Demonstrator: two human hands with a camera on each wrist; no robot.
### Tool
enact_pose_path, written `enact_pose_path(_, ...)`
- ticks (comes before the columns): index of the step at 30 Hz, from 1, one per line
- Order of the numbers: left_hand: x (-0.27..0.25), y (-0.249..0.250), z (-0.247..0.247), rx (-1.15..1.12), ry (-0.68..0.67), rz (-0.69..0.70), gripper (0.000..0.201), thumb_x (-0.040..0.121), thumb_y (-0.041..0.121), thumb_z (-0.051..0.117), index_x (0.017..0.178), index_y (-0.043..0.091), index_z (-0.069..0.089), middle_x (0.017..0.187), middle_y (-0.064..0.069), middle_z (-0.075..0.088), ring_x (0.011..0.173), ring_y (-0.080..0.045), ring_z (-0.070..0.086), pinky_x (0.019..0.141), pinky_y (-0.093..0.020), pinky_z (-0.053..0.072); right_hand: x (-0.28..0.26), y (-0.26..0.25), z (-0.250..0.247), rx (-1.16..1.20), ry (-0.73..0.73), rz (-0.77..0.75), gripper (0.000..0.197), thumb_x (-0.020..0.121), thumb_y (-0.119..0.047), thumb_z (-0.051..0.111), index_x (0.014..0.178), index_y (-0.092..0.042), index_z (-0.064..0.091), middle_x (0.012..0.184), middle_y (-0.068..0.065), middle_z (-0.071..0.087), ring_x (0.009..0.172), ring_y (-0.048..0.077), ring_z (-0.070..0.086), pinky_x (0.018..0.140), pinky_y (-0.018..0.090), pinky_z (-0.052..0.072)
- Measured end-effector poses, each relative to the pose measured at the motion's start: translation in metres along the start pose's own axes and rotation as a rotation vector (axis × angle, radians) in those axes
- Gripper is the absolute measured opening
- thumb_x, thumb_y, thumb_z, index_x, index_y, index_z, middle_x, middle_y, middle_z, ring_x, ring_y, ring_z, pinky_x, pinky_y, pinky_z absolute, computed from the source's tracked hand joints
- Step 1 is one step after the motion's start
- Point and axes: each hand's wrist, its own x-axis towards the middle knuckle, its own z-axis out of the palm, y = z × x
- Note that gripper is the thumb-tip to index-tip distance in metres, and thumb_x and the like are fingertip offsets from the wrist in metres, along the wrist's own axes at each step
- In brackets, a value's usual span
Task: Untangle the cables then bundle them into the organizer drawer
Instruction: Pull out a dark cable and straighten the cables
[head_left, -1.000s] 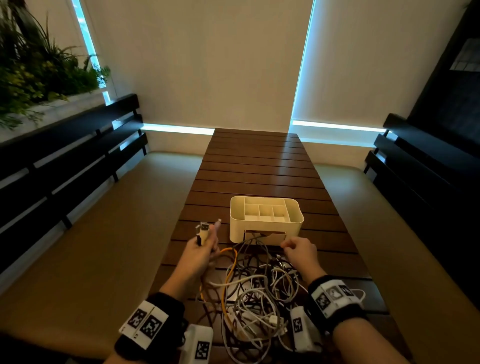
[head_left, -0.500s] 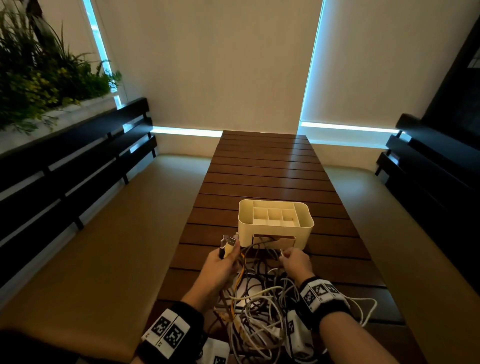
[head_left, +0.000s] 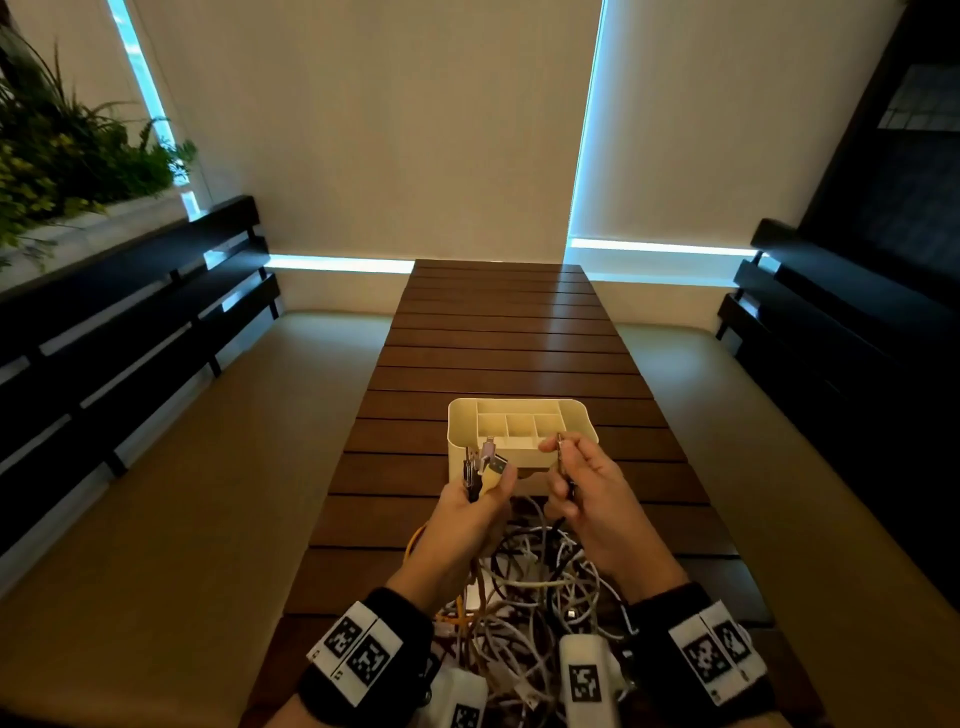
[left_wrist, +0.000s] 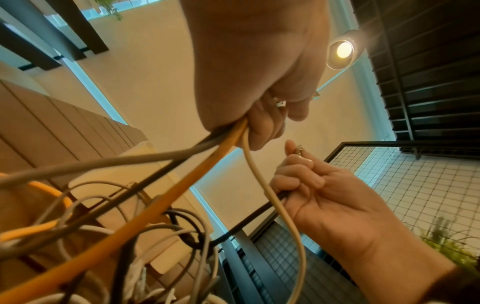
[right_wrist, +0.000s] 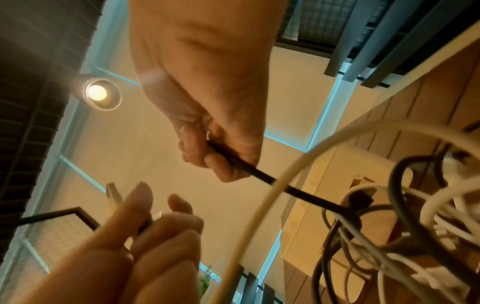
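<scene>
slatted table (head_left: 498, 332); left hand (head_left: 470, 519) still grips plugs (head_left: 485, 462); right hand (head_left: 587, 493) now raised, pinching black cable (right_wrist: 280, 185)

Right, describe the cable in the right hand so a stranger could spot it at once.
Start at the long slatted wooden table and its cream organizer. Just in front, above the cable tangle, the right hand pinches a thin black cable near its small metal plug. The left hand grips several cable ends, one orange; this black one is held alone.

cream organizer (head_left: 519, 415), orange cable (left_wrist: 182, 191), black cable (right_wrist: 285, 188), brown slatted table (head_left: 498, 332)
</scene>
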Motion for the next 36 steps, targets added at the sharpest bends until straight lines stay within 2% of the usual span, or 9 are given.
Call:
enact_pose_path(5, 0.003, 0.006, 0.019, -0.017, -0.031, 0.039, 0.010, 0.091, 0.028, 0.055, 0.085, 0.022, 0.057, 0.047, 0.011, 0.046, 0.041, -0.003, 0.038, 0.040, -0.015, 0.033, -0.010, 0.003, 0.007, -0.088, 0.004, -0.056, 0.028, 0.100, -0.016, 0.035, 0.107, -0.016, 0.062, 0.061, -0.002, 0.041, 0.050, 0.000, 0.038, 0.047, 0.012, 0.035)
enact_pose_path(7, 0.007, 0.003, 0.022, -0.037, -0.016, 0.044, 0.022, 0.085, 0.039, 0.063, 0.084, 0.018, 0.063, 0.057, 0.002, 0.059, 0.058, -0.017, 0.055, 0.061, -0.026, 0.047, -0.011, 0.006, 0.010, -0.042, 0.005, -0.025, 0.033, 0.100, -0.011, 0.033, 0.116, -0.020, 0.060, 0.061, -0.002, 0.043, 0.053, 0.003, 0.039, 0.053, 0.013, 0.039)
enact_pose_path(8, 0.008, 0.001, 0.024, -0.032, -0.011, 0.041, 0.030, 0.079, 0.047, 0.067, 0.082, 0.017, 0.065, 0.060, -0.004, 0.060, 0.065, -0.024, 0.054, 0.069, -0.034, 0.044, -0.012, 0.007, 0.010, -0.029, 0.001, -0.020, 0.036, 0.100, -0.008, 0.033, 0.124, -0.022, 0.055, 0.060, -0.003, 0.046, 0.055, 0.006, 0.040, 0.057, 0.015, 0.040)
enact_pose_path(11, 0.007, 0.000, 0.026, -0.043, 0.005, 0.032, 0.033, 0.073, 0.048, 0.065, 0.076, 0.016, 0.062, 0.055, -0.003, 0.052, 0.055, -0.019, 0.046, 0.062, -0.034, 0.036, -0.016, 0.011, 0.008, -0.109, -0.003, -0.056, 0.042, 0.099, -0.008, 0.034, 0.131, -0.034, 0.041, 0.062, -0.009, 0.059, 0.062, 0.008, 0.052, 0.069, 0.019, 0.047)
enact_pose_path(18, 0.005, 0.005, 0.028, -0.132, -0.088, -0.031, 0.028, 0.080, 0.041, 0.056, 0.078, 0.013, 0.055, 0.045, 0.006, 0.042, 0.035, -0.006, 0.038, 0.037, -0.016, 0.029, -0.024, 0.007, 0.008, -0.159, 0.028, -0.167, 0.015, 0.095, -0.006, 0.045, 0.102, -0.011, 0.033, 0.063, 0.006, 0.066, 0.053, 0.018, 0.060, 0.058, 0.028, 0.053)
enact_pose_path(24, 0.007, 0.013, 0.024, -0.119, -0.137, -0.073, 0.036, 0.088, 0.047, 0.053, 0.071, 0.017, 0.059, 0.043, -0.001, 0.041, 0.033, -0.013, 0.043, 0.039, -0.022, 0.031, -0.026, 0.008, 0.009, -0.182, -0.026, -0.171, 0.020, 0.093, -0.002, 0.047, 0.091, -0.011, 0.030, 0.060, 0.008, 0.062, 0.044, 0.021, 0.052, 0.055, 0.036, 0.047)
enact_pose_path(29, 0.005, 0.010, 0.028, -0.090, -0.133, -0.041, 0.023, 0.081, 0.041, 0.060, 0.074, 0.019, 0.063, 0.049, -0.004, 0.038, 0.035, -0.013, 0.039, 0.034, -0.020, 0.036, -0.029, 0.010, 0.008, -0.150, 0.019, -0.194, 0.018, 0.091, -0.007, 0.051, 0.091, -0.012, 0.034, 0.062, 0.008, 0.066, 0.043, 0.019, 0.054, 0.052, 0.034, 0.049)
enact_pose_path(33, 0.003, 0.007, 0.031, -0.079, -0.093, -0.024, 0.021, 0.080, 0.037, 0.062, 0.093, 0.021, 0.064, 0.067, -0.001, 0.056, 0.047, -0.008, 0.048, 0.036, -0.018, 0.033, -0.028, 0.014, 0.008, -0.169, 0.118, -0.168, 0.024, 0.086, -0.003, 0.059, 0.090, -0.013, 0.037, 0.069, 0.009, 0.069, 0.060, 0.021, 0.067, 0.054, 0.027, 0.054)
enact_pose_path(36, 0.005, 0.010, 0.033, -0.052, -0.084, 0.017, 0.027, 0.082, 0.045, 0.058, 0.090, 0.021, 0.067, 0.075, -0.002, 0.068, 0.066, -0.013, 0.065, 0.054, -0.025, 0.051, -0.027, 0.020, 0.005, -0.286, 0.075, -0.122, 0.022, 0.082, -0.005, 0.065, 0.090, -0.015, 0.048, 0.081, 0.005, 0.066, 0.073, 0.019, 0.068, 0.063, 0.025, 0.055)
